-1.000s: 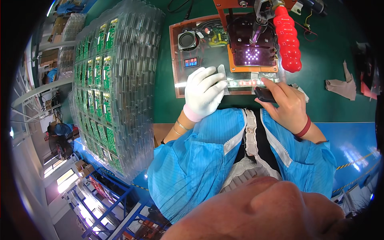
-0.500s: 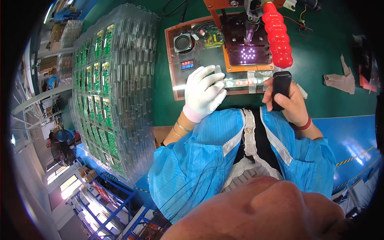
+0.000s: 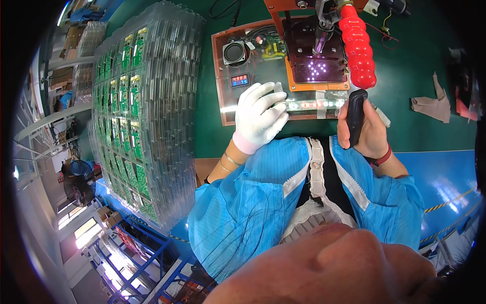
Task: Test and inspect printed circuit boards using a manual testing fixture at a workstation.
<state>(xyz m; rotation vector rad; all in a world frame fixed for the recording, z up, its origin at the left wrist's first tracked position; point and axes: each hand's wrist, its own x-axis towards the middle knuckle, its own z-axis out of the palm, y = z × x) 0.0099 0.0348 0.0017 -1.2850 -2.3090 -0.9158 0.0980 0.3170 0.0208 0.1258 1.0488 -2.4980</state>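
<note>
A slim, smooth black handset (image 3: 357, 114) sits near right of a clear-topped, orange-rimmed test fixture (image 3: 268, 73); beyond it bulges a glossy red beaded handle (image 3: 358, 50). Ribbed clear plastic trays (image 3: 169, 101) of circuit boards stand left on the green benchtop (image 3: 400, 121). The bare right hand (image 3: 374, 130) grips the handset lengthwise; the white-gloved left hand (image 3: 259, 117) lies back-up, fingers loosely parted.

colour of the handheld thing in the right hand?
Black: the slim handheld device in the right hand, shown in the head view.
</note>
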